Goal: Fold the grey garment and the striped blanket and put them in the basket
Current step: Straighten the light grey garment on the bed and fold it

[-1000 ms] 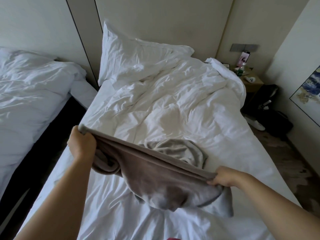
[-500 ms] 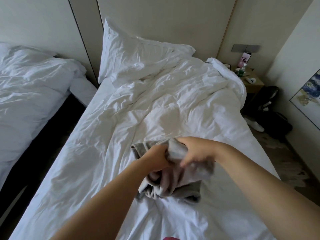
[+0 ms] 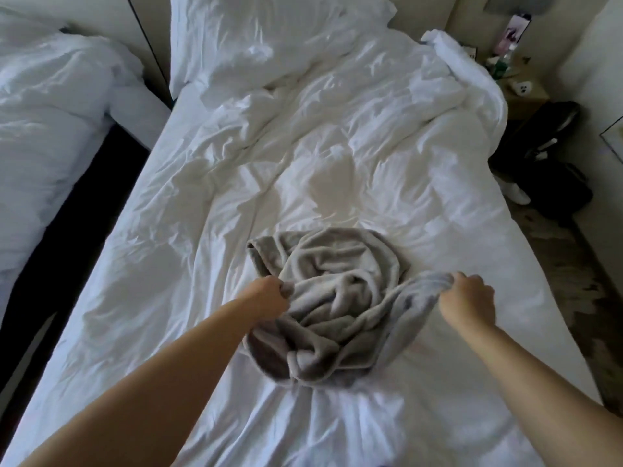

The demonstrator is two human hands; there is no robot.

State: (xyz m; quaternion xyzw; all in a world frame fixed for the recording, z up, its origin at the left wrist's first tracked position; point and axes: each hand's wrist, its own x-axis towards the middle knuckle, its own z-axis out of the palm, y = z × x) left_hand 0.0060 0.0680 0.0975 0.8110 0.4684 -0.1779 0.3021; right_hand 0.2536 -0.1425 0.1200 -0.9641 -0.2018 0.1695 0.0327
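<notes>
a wide bed (image 3: 202,230) under a rumpled white duvet fills the room in front of me. a plump white pillow (image 3: 269,38) sits at its head, a second white bed (image 3: 50,112) lies off to my left across a dark gap, and a small wooden nightstand (image 3: 526,92) and a black bag (image 3: 546,156) stand to my right. the soft, fleecy grey garment (image 3: 330,298) lies on the duvet near the foot of the bed, between my arms, bunched in twisted swirls rather than spread flat. my left hand (image 3: 269,296) is closed in a fist on its left edge, fingers curled tight round a tuck of cloth. my right hand (image 3: 467,301) is curled over the right edge, which rises off the bed toward it. that bit of cloth is blurred, so i can't tell just how the fingers sit, but it looks gripped. as i judge it, the task is barely begun: the garment has no clean fold in it yet and needs pulling out flat first. the striped blanket and the basket are nowhere in view, so folding the blanket and putting both pieces away are all left to do.
</notes>
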